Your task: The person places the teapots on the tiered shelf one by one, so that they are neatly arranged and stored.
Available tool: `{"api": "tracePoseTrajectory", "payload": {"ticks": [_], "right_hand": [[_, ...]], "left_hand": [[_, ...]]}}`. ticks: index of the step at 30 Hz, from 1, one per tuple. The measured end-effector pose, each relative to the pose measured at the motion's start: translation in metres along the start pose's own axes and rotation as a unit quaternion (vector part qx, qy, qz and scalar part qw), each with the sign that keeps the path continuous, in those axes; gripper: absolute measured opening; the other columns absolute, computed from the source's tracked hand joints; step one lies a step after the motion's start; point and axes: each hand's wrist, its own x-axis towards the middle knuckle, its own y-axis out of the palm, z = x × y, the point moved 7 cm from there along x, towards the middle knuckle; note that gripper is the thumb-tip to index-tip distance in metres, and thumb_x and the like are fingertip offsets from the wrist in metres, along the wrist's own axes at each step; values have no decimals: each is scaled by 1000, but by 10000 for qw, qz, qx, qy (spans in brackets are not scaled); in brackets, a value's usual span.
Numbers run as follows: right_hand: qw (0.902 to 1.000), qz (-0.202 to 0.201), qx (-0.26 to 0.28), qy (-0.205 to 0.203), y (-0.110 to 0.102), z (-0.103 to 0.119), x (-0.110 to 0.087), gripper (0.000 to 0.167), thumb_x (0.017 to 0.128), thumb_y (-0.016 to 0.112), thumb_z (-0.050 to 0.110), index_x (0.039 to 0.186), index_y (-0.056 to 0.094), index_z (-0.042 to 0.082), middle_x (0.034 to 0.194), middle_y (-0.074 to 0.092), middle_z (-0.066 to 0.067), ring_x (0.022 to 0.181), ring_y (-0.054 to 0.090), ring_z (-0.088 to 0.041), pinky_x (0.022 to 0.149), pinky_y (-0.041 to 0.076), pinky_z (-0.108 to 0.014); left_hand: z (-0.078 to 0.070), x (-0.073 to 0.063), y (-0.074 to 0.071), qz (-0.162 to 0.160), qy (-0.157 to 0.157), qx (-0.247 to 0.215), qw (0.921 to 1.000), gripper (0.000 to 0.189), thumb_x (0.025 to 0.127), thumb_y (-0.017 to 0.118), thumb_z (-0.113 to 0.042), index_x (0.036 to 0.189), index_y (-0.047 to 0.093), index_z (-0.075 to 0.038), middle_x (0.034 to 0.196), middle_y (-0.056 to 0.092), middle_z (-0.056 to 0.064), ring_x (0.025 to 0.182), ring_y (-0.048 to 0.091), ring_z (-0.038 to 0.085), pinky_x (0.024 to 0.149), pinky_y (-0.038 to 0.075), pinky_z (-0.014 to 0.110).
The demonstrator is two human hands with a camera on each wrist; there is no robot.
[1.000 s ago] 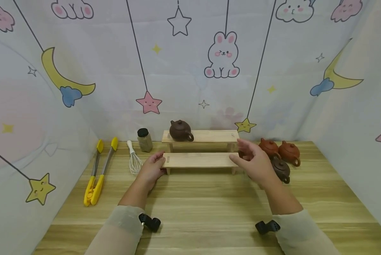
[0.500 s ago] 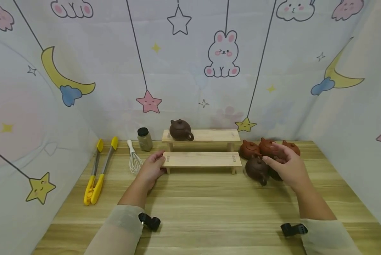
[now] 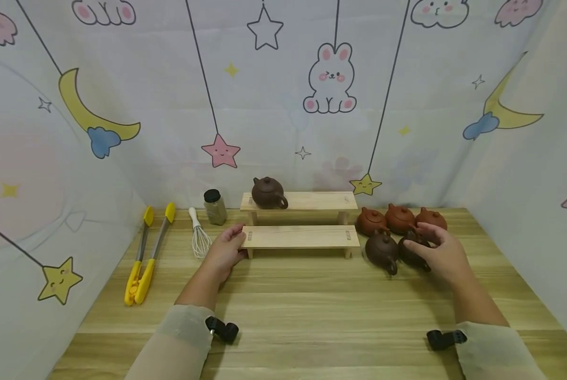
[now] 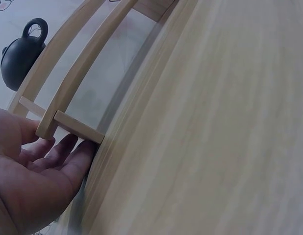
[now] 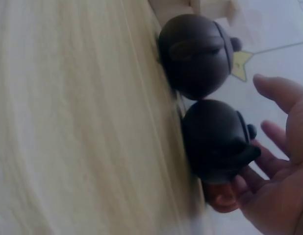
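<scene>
At the left end of the front wooden stand (image 3: 299, 237), my left hand (image 3: 223, 253) holds the board's end, with the thumb at its edge and fingers by the leg (image 4: 78, 126). My right hand (image 3: 447, 256) is spread over a dark brown teapot (image 3: 411, 250); in the right wrist view the thumb stands off from it, and whether the fingers touch it I cannot tell. A second dark teapot (image 3: 381, 249) sits just left of that one. Behind them are three reddish-brown teapots (image 3: 371, 221). Another dark teapot (image 3: 267, 192) stands on the left of the rear wooden stand (image 3: 314, 200).
On the left of the wooden table (image 3: 283, 311) lie yellow-handled tongs (image 3: 145, 258) and a white whisk (image 3: 200, 237). A jar with a black lid (image 3: 215, 207) stands near the back. A printed cloth (image 3: 274, 105) hangs behind the stands.
My right hand has moved from the right end of the front stand to the dark teapots at the right. The left hand stays at the stand's left end.
</scene>
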Motion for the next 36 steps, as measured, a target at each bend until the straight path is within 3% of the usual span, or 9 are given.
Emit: {"api": "tracePoseTrajectory", "payload": {"ticks": [2, 10, 22, 25, 30, 36], "right_hand": [[9998, 169, -32, 88, 1, -3, 1, 89, 99, 75, 53, 164, 39, 5, 161, 50, -27, 151, 42, -50, 115, 44, -65], [9945, 679, -646, 475, 5, -20, 3, 96, 95, 79, 55, 164, 37, 3, 165, 36, -37, 150, 34, -60, 114, 38, -74], [9924, 712, -851, 535, 4, -23, 5, 98, 93, 79, 59, 164, 38, 5, 166, 32, -39, 151, 31, -62, 114, 38, -76], [9934, 651, -741, 584, -2, -17, 4, 100, 94, 78, 61, 167, 35, 8, 168, 29, -39, 151, 30, -63, 113, 38, -76], [9963, 475, -481, 534, -11, 8, -1, 102, 92, 75, 68, 170, 31, 19, 170, 30, -33, 148, 38, -59, 104, 49, -70], [9983, 578, -115, 51, 4, 54, -8, 96, 94, 76, 63, 170, 33, 24, 169, 39, -24, 150, 43, -51, 107, 51, -67]], "left_hand": [[0, 0, 0, 13, 9, 2, 10000, 53, 117, 38, -13, 168, 28, -2, 168, 32, 26, 158, 36, 40, 129, 35, 58], [0, -1, -1, 25, 18, -22, 10000, 53, 117, 38, -13, 168, 28, -1, 167, 32, 26, 157, 37, 42, 129, 35, 58], [2, 2, -2, 33, 17, 34, 10000, 53, 117, 37, -14, 168, 26, -1, 170, 32, 26, 158, 37, 43, 127, 38, 59], [2, 2, -2, 58, 22, 22, 10000, 53, 117, 36, -13, 168, 26, 0, 169, 32, 27, 158, 36, 44, 127, 37, 60], [2, 2, -1, 70, 30, 17, 10000, 53, 117, 37, -12, 167, 27, 1, 169, 31, 28, 158, 35, 45, 127, 37, 61], [2, 3, -1, 68, 45, 9, 10000, 53, 117, 37, -12, 167, 26, 2, 169, 31, 28, 158, 36, 45, 127, 37, 61]]}}
